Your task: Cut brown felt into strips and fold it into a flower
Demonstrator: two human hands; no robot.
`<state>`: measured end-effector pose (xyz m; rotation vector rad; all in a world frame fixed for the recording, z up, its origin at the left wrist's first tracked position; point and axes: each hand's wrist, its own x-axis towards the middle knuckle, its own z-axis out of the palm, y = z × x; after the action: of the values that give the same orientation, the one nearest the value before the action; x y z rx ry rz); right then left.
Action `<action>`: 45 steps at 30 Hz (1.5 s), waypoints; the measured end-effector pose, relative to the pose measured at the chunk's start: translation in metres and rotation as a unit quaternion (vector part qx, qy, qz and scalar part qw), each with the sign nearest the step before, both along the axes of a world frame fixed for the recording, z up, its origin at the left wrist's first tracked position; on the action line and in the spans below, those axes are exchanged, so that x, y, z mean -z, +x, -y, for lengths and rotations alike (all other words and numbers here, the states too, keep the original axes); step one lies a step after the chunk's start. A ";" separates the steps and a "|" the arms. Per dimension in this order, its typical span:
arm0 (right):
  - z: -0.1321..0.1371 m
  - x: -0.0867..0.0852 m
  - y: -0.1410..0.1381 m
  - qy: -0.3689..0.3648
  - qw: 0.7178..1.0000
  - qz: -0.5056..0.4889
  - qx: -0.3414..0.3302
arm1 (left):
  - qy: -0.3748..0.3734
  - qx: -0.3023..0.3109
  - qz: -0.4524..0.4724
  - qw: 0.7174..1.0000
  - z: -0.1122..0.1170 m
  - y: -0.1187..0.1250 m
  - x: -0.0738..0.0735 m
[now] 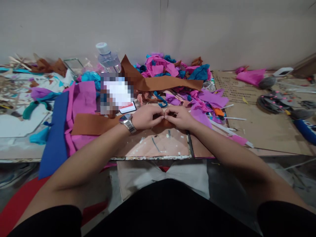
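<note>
My left hand (149, 117), with a metal watch (127, 122) on its wrist, meets my right hand (180, 117) over the front of the table. Thumbs and fingertips of both are pinched together on a small piece of brown crepe paper (166, 124). Most of that piece is hidden by the fingers. To the left, a flat brown crepe paper strip (95, 124) reaches under my left wrist. A longer brown strip (170, 83) lies behind my hands. A phone (127, 107), partly blurred out, is propped behind my left hand.
Pink and teal crepe paper scraps (161, 65) are heaped at the back beside a clear bottle (108, 61). A blue sheet (55, 131) hangs over the table's front edge at left. An orange tool (218, 112) and white sticks (229, 131) lie right, near cardboard (261, 125).
</note>
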<state>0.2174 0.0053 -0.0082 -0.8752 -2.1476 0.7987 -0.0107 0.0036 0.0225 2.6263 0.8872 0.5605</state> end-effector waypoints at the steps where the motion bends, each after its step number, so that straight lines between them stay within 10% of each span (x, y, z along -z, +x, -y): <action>1: 0.000 0.000 0.000 -0.014 1.000 0.000 0.000 | 0.022 -0.003 -0.014 1.000 0.001 0.000 0.001; 12: -0.003 0.001 -0.003 -0.110 0.994 0.002 -0.025 | 0.103 0.008 -0.064 0.993 0.002 0.003 0.002; 45: -0.005 0.001 0.001 -0.048 0.997 -0.042 0.050 | -0.117 0.004 -0.003 0.993 -0.009 -0.012 -0.007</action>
<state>0.2179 0.0104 -0.0092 -0.9729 -1.9890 0.8772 -0.0223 0.0130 0.0299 2.4210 0.8873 0.4182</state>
